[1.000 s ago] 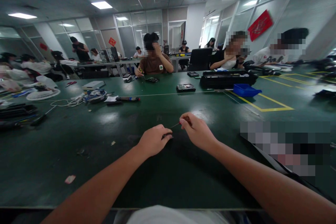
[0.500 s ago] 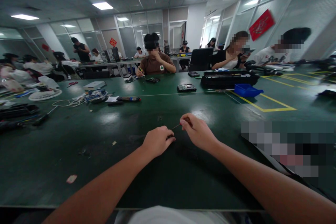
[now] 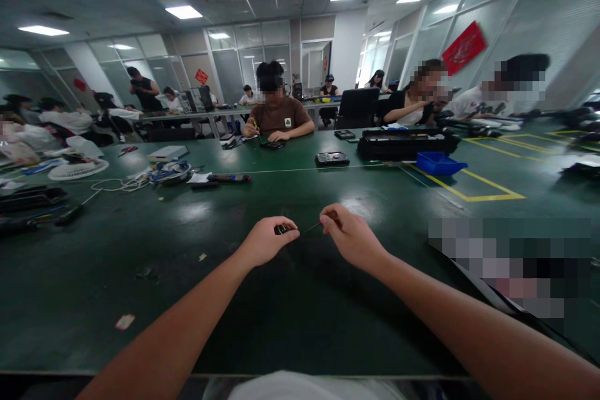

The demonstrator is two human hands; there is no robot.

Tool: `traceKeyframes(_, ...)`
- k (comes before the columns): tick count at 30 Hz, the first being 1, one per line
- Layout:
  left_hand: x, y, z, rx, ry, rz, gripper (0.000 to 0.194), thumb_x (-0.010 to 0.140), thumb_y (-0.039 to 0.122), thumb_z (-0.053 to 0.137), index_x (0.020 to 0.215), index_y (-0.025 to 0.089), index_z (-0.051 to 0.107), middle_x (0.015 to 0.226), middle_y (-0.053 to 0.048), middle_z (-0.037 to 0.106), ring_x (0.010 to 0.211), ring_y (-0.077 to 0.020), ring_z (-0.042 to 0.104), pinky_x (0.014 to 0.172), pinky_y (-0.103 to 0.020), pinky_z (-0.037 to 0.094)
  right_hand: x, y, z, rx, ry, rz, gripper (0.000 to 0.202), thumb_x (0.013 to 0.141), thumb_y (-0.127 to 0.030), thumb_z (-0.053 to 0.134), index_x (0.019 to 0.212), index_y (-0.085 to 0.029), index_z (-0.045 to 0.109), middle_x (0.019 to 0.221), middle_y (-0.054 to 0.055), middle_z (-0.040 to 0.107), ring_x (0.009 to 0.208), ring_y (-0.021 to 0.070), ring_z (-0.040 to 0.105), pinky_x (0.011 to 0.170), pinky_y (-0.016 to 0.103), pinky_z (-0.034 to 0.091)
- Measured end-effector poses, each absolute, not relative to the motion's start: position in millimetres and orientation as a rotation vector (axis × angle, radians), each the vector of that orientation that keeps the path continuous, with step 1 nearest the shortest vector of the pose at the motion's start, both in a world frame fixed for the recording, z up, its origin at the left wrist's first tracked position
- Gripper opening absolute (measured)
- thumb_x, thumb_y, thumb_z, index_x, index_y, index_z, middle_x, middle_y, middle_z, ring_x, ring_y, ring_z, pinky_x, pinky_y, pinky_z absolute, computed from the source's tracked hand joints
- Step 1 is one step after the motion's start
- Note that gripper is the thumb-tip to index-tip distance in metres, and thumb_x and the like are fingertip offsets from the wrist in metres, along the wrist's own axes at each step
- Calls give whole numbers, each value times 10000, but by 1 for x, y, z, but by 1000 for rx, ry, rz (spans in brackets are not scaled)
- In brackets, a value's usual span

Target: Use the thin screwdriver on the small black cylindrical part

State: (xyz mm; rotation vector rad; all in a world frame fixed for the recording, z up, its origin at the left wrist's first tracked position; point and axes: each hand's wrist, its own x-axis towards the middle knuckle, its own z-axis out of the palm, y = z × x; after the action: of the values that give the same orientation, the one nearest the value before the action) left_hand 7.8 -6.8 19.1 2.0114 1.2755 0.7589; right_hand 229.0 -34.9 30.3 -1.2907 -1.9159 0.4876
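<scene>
My left hand is closed around a small dark object with a light edge; the fingers cover most of it, so its kind does not show. Pinched in my right hand is a thin screwdriver. A bit of red shows at the fingertips, and its slender shaft points left toward my left hand. The tip seems to end just right of my left fingertips; whether it touches anything cannot be made out. Both hands are over the dark green table.
Ahead lie a hard drive, a long black housing and a blue bin. Cables, a marker-like tool and a white fan grille are at left. A co-worker sits opposite. Paper scraps lie near left.
My left hand has shifted left and slightly up and turned, so the dark object shows more. My right hand has hardly moved. The co-worker opposite has lowered a hand from the face to the table.
</scene>
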Motion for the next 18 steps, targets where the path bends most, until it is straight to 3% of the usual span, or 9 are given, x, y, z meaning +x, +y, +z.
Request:
traceKeyframes(4,3,1,16,1784,1324,913,372,833,502,602,994,190,723,934,-70,699,763,-180,608,717,-310,483,229,-36,31,-1295,-1925,510,126,969,-265,448,960,-207,560,743,9,653,708,170,636,663,290,436)
traceKeyframes(9,-13,15,28,1378,1211,1159,338,823,476,630,926,157,671,883,-67,635,614,-100,519,453,-182,302,230,-35,31,-1289,-1919,516,131,969,-272,455,956,-207,568,748,13,660,719,173,642,672,294,439)
traceKeyframes(13,-41,26,54,1071,1104,1399,249,840,397,633,832,150,604,800,-28,585,563,-85,497,407,-177,288,231,-34,31,-1304,-1912,525,144,972,-278,450,964,-202,571,753,14,659,718,172,638,670,294,438)
traceKeyframes(18,-101,35,77,787,1171,1595,148,914,225,497,808,139,552,707,9,563,547,-82,500,430,-188,291,232,-34,32,-1293,-1901,519,134,970,-271,453,951,-203,567,746,12,653,719,171,635,676,295,436)
